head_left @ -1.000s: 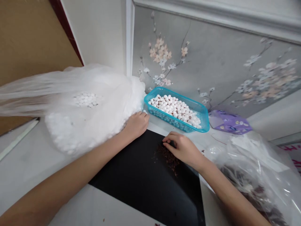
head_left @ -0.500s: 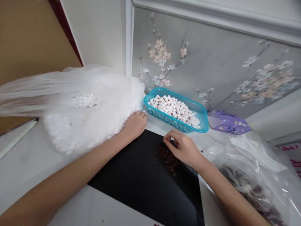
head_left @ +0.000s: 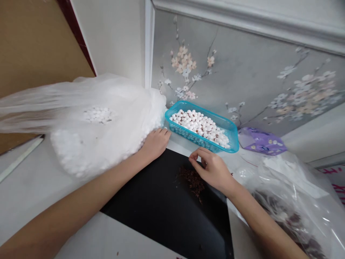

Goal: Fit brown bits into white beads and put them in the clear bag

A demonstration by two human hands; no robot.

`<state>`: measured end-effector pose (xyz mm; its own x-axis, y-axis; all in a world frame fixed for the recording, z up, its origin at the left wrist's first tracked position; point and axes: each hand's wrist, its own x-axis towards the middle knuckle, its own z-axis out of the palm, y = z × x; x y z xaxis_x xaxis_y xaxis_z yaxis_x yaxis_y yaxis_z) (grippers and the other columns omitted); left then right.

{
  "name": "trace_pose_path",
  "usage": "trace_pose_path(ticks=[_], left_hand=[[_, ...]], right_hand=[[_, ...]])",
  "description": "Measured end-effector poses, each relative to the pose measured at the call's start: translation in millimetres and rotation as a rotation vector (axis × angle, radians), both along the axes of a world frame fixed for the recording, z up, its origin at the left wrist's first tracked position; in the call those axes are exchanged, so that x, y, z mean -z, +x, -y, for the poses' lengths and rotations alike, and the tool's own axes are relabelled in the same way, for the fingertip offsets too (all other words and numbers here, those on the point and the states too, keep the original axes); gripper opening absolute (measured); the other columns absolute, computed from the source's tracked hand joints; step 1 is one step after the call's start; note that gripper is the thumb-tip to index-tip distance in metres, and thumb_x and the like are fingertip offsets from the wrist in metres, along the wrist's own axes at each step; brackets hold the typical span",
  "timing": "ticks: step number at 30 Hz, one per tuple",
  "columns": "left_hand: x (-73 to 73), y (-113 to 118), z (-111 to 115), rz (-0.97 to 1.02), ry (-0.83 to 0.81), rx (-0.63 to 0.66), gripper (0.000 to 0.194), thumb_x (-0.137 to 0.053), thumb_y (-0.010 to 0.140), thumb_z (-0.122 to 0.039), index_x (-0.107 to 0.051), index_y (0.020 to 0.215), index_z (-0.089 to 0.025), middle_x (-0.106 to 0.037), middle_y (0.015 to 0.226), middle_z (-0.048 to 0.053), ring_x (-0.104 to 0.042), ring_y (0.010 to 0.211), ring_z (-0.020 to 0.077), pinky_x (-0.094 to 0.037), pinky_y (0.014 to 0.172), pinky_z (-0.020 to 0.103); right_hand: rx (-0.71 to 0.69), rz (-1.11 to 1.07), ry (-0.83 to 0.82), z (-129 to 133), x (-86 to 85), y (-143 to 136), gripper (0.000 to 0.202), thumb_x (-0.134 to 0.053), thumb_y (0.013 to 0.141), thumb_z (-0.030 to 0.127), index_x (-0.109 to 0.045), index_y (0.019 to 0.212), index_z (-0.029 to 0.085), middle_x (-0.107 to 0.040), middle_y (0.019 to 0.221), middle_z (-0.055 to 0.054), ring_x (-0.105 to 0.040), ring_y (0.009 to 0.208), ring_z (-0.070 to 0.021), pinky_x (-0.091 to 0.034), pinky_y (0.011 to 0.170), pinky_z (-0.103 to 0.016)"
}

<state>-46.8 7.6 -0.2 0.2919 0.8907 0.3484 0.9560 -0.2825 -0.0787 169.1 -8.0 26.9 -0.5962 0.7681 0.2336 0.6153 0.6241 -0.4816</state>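
Observation:
My left hand rests at the right edge of a large white bag of small white balls, its fingers curled and their tips hidden from view. Thumb and forefinger of my right hand are pinched together; anything between them is too small to make out. That hand hovers just above a pile of dark reddish-brown bits on a black sheet. Behind both hands stands a blue basket holding white balls, several with brown bits on them.
A clear plastic bag with dark contents lies at the right. Behind it is a purple package. A framed flower picture stands upright at the back, and a brown board leans at the left.
My right hand has shifted very slightly to the right, its thumb and forefinger still pinched. My left hand has barely moved, staying beside the white bag.

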Motion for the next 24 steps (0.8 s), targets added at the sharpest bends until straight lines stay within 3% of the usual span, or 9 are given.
trace_pose_path(ticks=[3,8,10,12,17,20,24], left_hand=[[0.4,0.0,0.2,0.032,-0.002,0.033,0.025,-0.037,0.087,-0.017,-0.057,0.102,-0.012,-0.060,0.103,0.011,-0.053,0.093,0.0238,-0.043,0.075,0.035],[1.7,-1.7,-2.0,0.162,-0.133,0.118,0.025,-0.036,0.085,-0.010,-0.061,0.092,-0.011,-0.061,0.098,0.012,-0.055,0.092,0.0233,-0.045,0.075,0.036],[0.2,2.1,-2.3,0.380,-0.173,0.159,0.024,-0.040,0.083,-0.010,-0.061,0.094,-0.013,-0.062,0.099,0.011,-0.057,0.090,0.0207,-0.046,0.078,0.035],[-2.0,10.6,-0.6,0.720,-0.260,0.193,0.019,-0.047,0.082,-0.014,-0.061,0.095,-0.015,-0.063,0.099,0.008,-0.059,0.087,0.0173,-0.047,0.079,0.033],[-4.5,40.7,15.0,1.537,-0.647,0.179,0.024,-0.064,0.074,-0.027,-0.063,0.096,-0.015,-0.066,0.095,0.006,-0.060,0.089,0.0162,-0.045,0.084,0.032],[-2.7,51.5,25.2,1.829,-0.846,0.146,0.026,-0.068,0.071,-0.028,-0.066,0.093,-0.017,-0.067,0.093,0.004,-0.061,0.087,0.0140,-0.044,0.087,0.031],[-2.0,53.7,29.5,2.018,-0.962,0.129,0.023,-0.069,0.072,-0.025,-0.065,0.093,-0.018,-0.068,0.087,0.003,-0.062,0.085,0.0120,-0.045,0.088,0.028]], right_hand=[[0.011,-0.006,0.003,0.3,-0.3,0.2,0.011,-0.048,0.084,0.023,-0.057,0.079,0.021,-0.057,0.080,0.001,-0.047,0.053,-0.0088,-0.036,0.051,-0.023],[0.033,-0.042,0.026,0.5,-0.5,-0.1,0.011,-0.049,0.084,0.024,-0.057,0.079,0.021,-0.058,0.080,0.000,-0.045,0.052,-0.0088,-0.036,0.051,-0.023],[0.059,-0.087,0.054,-0.1,-0.3,0.0,0.011,-0.049,0.084,0.024,-0.058,0.079,0.020,-0.058,0.079,0.000,-0.045,0.052,-0.0092,-0.036,0.052,-0.023],[0.102,-0.150,0.094,-0.9,-0.4,0.2,0.011,-0.050,0.084,0.025,-0.058,0.079,0.020,-0.057,0.078,0.000,-0.044,0.050,-0.0087,-0.036,0.051,-0.024],[0.223,-0.285,0.219,-0.6,-3.7,0.8,0.010,-0.051,0.084,0.025,-0.058,0.080,0.019,-0.056,0.076,-0.001,-0.039,0.047,-0.0083,-0.035,0.048,-0.024],[0.242,-0.273,0.260,1.2,-5.4,0.8,0.010,-0.050,0.085,0.025,-0.057,0.080,0.019,-0.057,0.078,-0.002,-0.040,0.047,-0.0086,-0.036,0.048,-0.025],[0.198,-0.231,0.252,2.7,-3.9,0.6,0.012,-0.049,0.086,0.025,-0.058,0.081,0.020,-0.059,0.081,-0.003,-0.042,0.047,-0.0087,-0.036,0.048,-0.025]])
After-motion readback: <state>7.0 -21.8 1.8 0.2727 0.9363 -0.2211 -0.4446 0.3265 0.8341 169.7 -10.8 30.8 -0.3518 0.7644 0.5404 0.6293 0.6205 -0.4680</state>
